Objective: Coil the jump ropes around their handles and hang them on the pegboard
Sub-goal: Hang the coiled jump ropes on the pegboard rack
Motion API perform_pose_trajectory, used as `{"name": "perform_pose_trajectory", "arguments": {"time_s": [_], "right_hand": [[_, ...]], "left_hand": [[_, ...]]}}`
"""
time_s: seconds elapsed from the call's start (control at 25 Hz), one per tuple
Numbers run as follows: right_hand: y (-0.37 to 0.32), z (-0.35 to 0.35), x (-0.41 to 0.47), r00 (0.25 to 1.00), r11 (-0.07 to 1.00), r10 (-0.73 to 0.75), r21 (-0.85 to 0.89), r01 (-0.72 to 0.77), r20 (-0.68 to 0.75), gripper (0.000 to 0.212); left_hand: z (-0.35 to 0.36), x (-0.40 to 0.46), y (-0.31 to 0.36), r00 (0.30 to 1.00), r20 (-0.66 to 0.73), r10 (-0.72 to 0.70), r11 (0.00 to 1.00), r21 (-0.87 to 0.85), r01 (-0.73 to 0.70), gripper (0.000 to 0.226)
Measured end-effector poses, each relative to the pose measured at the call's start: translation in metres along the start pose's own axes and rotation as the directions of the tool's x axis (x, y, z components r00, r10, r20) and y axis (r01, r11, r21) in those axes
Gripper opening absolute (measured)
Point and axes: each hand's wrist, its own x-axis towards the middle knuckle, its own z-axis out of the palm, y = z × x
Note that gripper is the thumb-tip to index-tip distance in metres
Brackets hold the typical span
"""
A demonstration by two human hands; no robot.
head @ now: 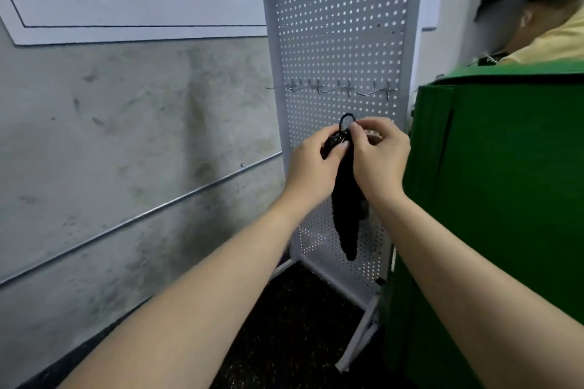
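A coiled jump rope (347,199) is held up against the lower half of the white pegboard (341,41), below a row of wire hooks (331,88). The top of the bundle is pinched by the left hand (313,164), whose thumb and curled fingers are closed on the dark handles and the wraps of cord. A small loop of cord (347,119), standing up above the bundle, is pinched between the fingertips of the right hand (379,155). Neither hand is spread; both are narrowly closed on the rope. Whether the loop is already seated on a peg cannot be told, as the spot is hidden by the fingers.

The bundle is judged light and limp: it hangs straight down and tapers to a soft point. The cord appears thin, smooth and probably slippery, so the wraps may be expected to loosen if the handles are released early. The handles are taken to be the only stiff part and thus the best place for a firm hold, while the loop is best guided by a fingertip pinch.

A green panel (493,199) stands just beside the board, and another person (543,19) is partly seen behind it. A whiteboard (126,3) is mounted on the wall.
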Motion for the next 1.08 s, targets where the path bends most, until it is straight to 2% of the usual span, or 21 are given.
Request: {"name": "perform_pose_trajectory", "arguments": {"time_s": [0.28,0.48,0.72,1.08], "right_hand": [[0.020,0.024,0.062,0.994,0.994,0.106,-0.037,-0.106,-0.009,0.008],[0.026,0.031,0.073,0.999,0.995,0.014,-0.102,-0.017,-0.029,0.012],[0.028,0.027,0.073,0.999,0.996,-0.032,-0.083,0.031,-0.009,0.009],[0.033,0.019,0.089,0.993,0.981,0.103,-0.158,-0.111,-0.058,0.009]], "left_hand": [[0.018,0.063,-0.005,0.999,0.047,-0.013,0.998,0.057,0.011,0.035],[0.028,0.083,-0.020,0.999,0.033,0.009,0.997,0.078,-0.011,0.036],[0.027,0.086,-0.029,0.997,0.052,0.064,0.997,0.034,-0.066,0.033],[0.050,0.100,-0.023,0.990,0.139,0.006,0.999,0.040,-0.011,0.039]]}}
